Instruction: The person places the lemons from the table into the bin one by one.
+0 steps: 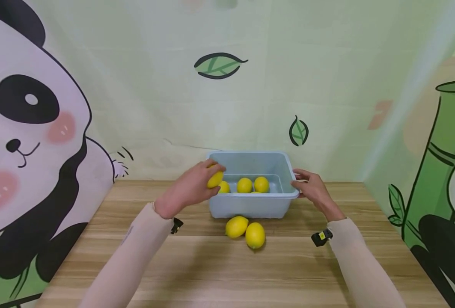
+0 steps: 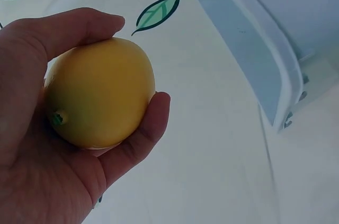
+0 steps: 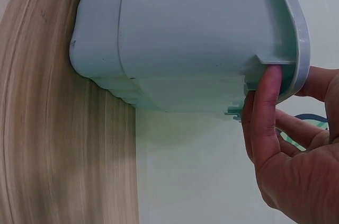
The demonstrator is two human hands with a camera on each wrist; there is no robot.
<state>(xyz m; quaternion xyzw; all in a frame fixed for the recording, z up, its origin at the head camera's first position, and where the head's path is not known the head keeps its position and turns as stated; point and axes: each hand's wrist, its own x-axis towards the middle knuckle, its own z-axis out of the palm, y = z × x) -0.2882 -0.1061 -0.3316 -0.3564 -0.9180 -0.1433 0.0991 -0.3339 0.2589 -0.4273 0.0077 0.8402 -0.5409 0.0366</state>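
Gripping lemon [image 1: 215, 177] with left hand [image 1: 190, 185] at nine o'clock of bin [image 1: 250, 208]; pinching rim [image 1: 256, 195] with right hand [image 1: 315, 189] at three o'clock. Judging lemon firm, light, slightly slick; favouring hold round middle.

One camera on the head, one on each wrist.
The head camera looks forward and down, from farther away, over the table [image 1: 296, 273] and the box [image 1: 250, 206]. The left wrist camera [image 1: 176, 225] faces past the left hand [image 1: 190, 185], very near, to the wall [image 2: 201, 171]. The right wrist camera [image 1: 319, 238], turned sideways, faces the box's outside, with the right hand [image 1: 313, 188] near. All three views share the box.
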